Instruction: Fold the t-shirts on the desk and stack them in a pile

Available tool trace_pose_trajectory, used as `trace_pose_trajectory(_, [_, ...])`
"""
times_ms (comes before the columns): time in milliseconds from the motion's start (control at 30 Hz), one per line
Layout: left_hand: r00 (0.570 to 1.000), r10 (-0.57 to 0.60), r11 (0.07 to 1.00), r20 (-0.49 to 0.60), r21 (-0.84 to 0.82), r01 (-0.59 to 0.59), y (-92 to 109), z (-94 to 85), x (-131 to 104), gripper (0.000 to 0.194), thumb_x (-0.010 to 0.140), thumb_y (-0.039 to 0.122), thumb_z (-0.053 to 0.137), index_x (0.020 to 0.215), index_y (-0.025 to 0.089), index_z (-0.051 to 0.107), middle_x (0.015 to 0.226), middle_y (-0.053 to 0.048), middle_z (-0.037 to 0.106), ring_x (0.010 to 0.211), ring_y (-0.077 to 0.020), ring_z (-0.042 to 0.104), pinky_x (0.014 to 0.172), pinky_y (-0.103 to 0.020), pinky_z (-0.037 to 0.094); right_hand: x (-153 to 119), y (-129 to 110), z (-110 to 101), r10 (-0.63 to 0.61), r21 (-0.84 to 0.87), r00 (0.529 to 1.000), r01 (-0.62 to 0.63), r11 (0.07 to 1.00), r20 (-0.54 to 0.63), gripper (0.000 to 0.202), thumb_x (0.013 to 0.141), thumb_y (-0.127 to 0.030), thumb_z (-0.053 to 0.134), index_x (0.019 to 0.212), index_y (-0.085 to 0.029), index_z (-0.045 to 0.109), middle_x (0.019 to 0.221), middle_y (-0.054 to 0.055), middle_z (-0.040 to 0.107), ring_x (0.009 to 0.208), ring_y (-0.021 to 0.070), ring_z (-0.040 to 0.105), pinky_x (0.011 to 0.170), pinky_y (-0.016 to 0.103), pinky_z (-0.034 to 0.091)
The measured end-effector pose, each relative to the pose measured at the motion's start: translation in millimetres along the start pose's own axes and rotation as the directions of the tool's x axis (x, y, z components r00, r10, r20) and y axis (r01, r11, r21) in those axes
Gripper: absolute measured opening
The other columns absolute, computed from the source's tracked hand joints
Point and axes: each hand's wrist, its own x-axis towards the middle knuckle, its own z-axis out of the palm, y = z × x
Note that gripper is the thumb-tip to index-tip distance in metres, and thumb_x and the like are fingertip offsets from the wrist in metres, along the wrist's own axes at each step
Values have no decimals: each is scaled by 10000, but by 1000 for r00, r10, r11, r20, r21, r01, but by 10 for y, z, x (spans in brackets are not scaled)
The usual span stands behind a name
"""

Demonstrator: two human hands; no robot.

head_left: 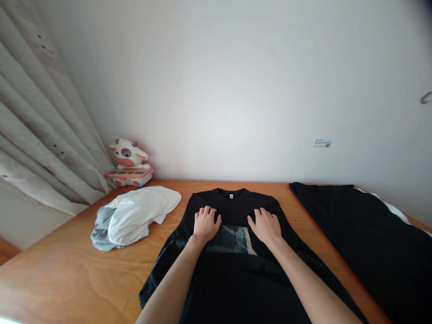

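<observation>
A black long-sleeved shirt (pixel 232 274) lies spread on the wooden surface, neckline at the far end, with a small white label (pixel 231 196) inside the collar. Across its chest runs a dark printed picture (pixel 227 239) with a pale strip at its right side. My left hand (pixel 205 223) rests palm down on the chest, left of the print, fingers slightly bent and thumb apart. On the print's other side my right hand (pixel 265 226) also lies on the fabric, fingers loosely spread. Slight creases show in the cloth around both hands. The shirt's near end is out of frame.
White and grey clothes (pixel 138 216) lie in a heap on the left of the wooden surface (pixel 84 279). Behind them sits a cow-shaped toy keyboard (pixel 130 164), beside a curtain (pixel 40 108). Dark cloth (pixel 364 234) with something white beneath covers the right side. A wall stands behind.
</observation>
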Motion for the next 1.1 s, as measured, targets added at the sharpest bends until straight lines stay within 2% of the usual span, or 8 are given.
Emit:
trace_pose_trajectory(133, [996, 54, 998, 64, 42, -57, -15, 62, -152, 512, 1029, 451, 413, 1432, 194, 597, 1526, -175, 517, 1403, -353, 466, 1150, -526, 366, -165, 34, 29, 102, 80, 991, -109, 991, 86, 620, 1033, -513, 356, 1510, -144, 501, 1592, 242, 419, 1484, 393, 362, 1143, 604, 297])
trace_pose_trajectory(300, [997, 19, 998, 71, 59, -23, -24, 227, -275, 614, 1036, 529, 380, 1561, 219, 449, 1645, -158, 375, 1539, -372, 281, 1234, -584, 212, -287, 59, 69, 161, 68, 959, -181, 981, 232, 750, 1011, -637, 308, 1611, -189, 345, 1686, 193, 254, 1569, 365, 154, 1223, 623, 109])
trace_pose_trajectory(467, [998, -18, 990, -58, -141, 10, -64, 181, -274, 464, 1027, 457, 439, 1336, 193, 664, 1487, -147, 566, 1412, -328, 478, 1206, -527, 308, -305, 68, 119, 167, 110, 976, -183, 977, 136, 768, 980, -656, 367, 1549, -146, 453, 1650, 204, 337, 1553, 355, 226, 1227, 603, 150])
trace_pose_trajectory(667, [993, 38, 853, -108, -515, -89, -172, -54, -309, 424, 1025, 463, 412, 868, 188, 693, 944, -85, 693, 897, -210, 671, 852, -327, 540, -310, 203, 105, 109, 417, 994, -88, 905, -29, 579, 957, -642, 391, 1235, -209, 655, 1428, 142, 609, 1373, 333, 511, 1204, 655, 218])
trace_pose_trajectory(767, [967, 254, 834, 27, -513, -205, -351, -353, -517, 412, 1004, 520, 462, 887, 199, 693, 921, -64, 685, 876, -201, 662, 839, -315, 536, -474, 455, -126, -37, 586, 998, 63, 808, -56, 509, 947, -644, 423, 1103, -242, 693, 1329, 132, 668, 1269, 316, 600, 1151, 557, 385])
trace_pose_trajectory(867, [883, 447, 835, 143, -419, -355, -670, -699, -837, 410, 927, 588, 597, 1104, 235, 705, 1161, -80, 690, 1110, -246, 642, 1045, -375, 474, -841, 869, -421, -216, 634, 976, 151, 758, 26, 427, 953, -630, 484, 1001, -283, 727, 1149, 87, 738, 1120, 279, 681, 1034, 410, 516])
trace_pose_trajectory(1000, [929, 262, 938, 263, -294, -182, -1114, -934, -1159, 810, 783, 678, 721, 1440, 236, 548, 1456, -140, 580, 1348, -339, 534, 1162, -464, 386, -1368, 1442, -558, -249, 529, 954, 128, 839, 165, 445, 863, -618, 661, 1215, -352, 719, 1295, 75, 696, 1220, 294, 652, 1056, 401, 517])
trace_pose_trajectory(1100, [962, 74, 965, 262, -262, -3, -1272, -930, -1233, 804, 727, 672, 756, 1372, 215, 611, 1354, -153, 652, 1212, -351, 622, 1054, -451, 474, -1565, 1650, -452, -244, 455, 955, 145, 879, 167, 506, 755, -631, 763, 1191, -375, 742, 1299, 87, 695, 1231, 326, 650, 1051, 434, 528])
